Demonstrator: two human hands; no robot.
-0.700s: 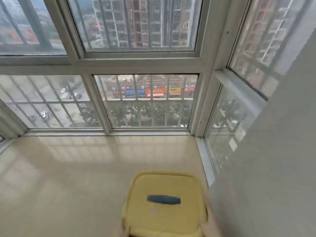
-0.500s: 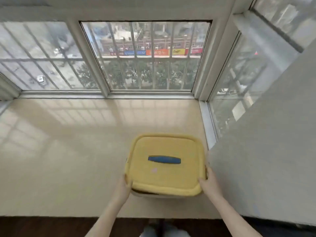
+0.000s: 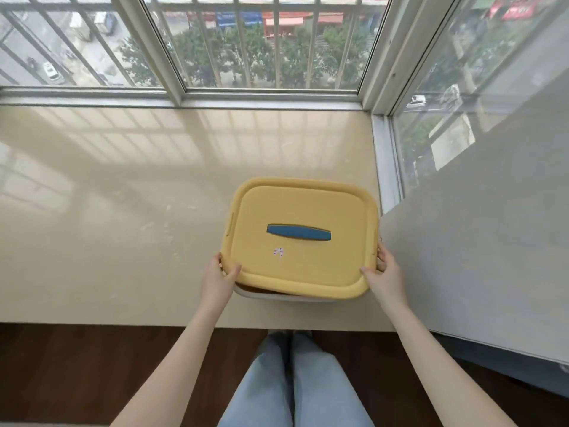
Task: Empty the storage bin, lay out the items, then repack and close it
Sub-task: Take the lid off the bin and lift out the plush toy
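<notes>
A storage bin stands on the beige window ledge, right of centre, close to the grey wall. Its yellow lid has a blue handle in the middle and a small sticker below it. Only a strip of the white bin body shows under the lid's near edge, where a dark gap opens. My left hand grips the lid's near left corner, thumb on top. My right hand grips the near right corner the same way. The bin's contents are hidden.
A grey wall rises right beside the bin. Barred windows close the ledge at the back and right. Dark wood floor and my legs in blue jeans lie below the ledge's front edge.
The view has tilted down from the windows to the ledge and floor. Both hands have come into view on the lid's near corners, and its near edge sits slightly lifted.
</notes>
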